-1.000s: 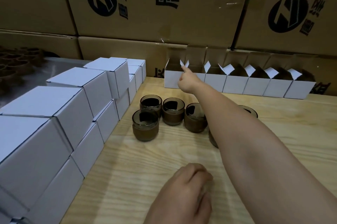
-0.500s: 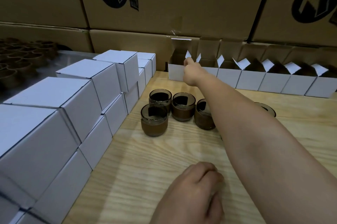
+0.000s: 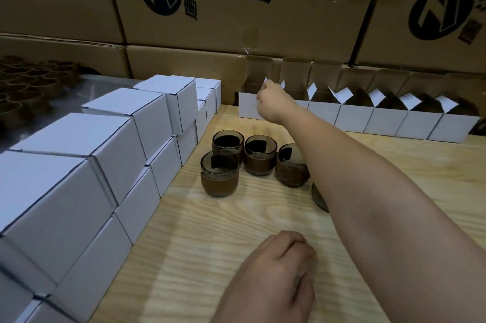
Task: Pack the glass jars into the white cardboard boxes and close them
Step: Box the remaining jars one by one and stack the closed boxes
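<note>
Head view: we log the right hand stretched to the back of the wooden table, fingertips pinching the upright flap of the leftmost open box in the row of open white boxes. The left hand rests near the table's front edge, fingers curled under; we cannot tell whether it holds anything. The glass jars stand clustered mid-table, unpacked, one partly hidden behind the right forearm. Along the left, closed white boxes are stacked.

On our left, closed white cardboard boxes are stacked on the pale wooden table, with round brown glass jars just right of them. Behind the jars we see open white cardboard boxes in a row against large brown cardboard cartons.
</note>
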Demonstrator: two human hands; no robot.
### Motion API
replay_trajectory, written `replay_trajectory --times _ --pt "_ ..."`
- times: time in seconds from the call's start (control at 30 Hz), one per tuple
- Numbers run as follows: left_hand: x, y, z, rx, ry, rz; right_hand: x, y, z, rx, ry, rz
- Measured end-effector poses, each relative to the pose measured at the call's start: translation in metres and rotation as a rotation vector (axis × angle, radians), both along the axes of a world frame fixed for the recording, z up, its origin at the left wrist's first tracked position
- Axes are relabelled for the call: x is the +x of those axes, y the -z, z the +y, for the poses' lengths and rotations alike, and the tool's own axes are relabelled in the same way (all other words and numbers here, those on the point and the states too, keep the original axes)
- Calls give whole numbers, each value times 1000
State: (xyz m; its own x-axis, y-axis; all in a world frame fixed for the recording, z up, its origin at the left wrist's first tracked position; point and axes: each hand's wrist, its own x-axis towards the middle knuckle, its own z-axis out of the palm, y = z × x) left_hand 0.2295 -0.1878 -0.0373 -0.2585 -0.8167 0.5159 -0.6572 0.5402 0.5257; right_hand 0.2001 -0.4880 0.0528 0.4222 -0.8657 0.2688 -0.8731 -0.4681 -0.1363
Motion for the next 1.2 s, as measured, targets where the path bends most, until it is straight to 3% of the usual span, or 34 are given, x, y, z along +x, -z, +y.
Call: replay_trajectory --times 0.13,0.33,0.53,0.83,0.97,1.2 --pt "1 -3 -1 14 34 -30 4 1 1 -99 87 -108" --pt "2 -3 -3 31 44 -48 6 8 -7 91 201 176" --pt "1 -3 -3 40 34 -58 13 13 -11 117 128 11" --pt "2 1 -4 19 24 -46 14 11 -11 165 200 -13" --pt "1 1 -2 75 12 29 9 -12 6 145 118 -193" --pt "1 -1 3 223 -15 49 -42 -60 98 67 -12 -817"
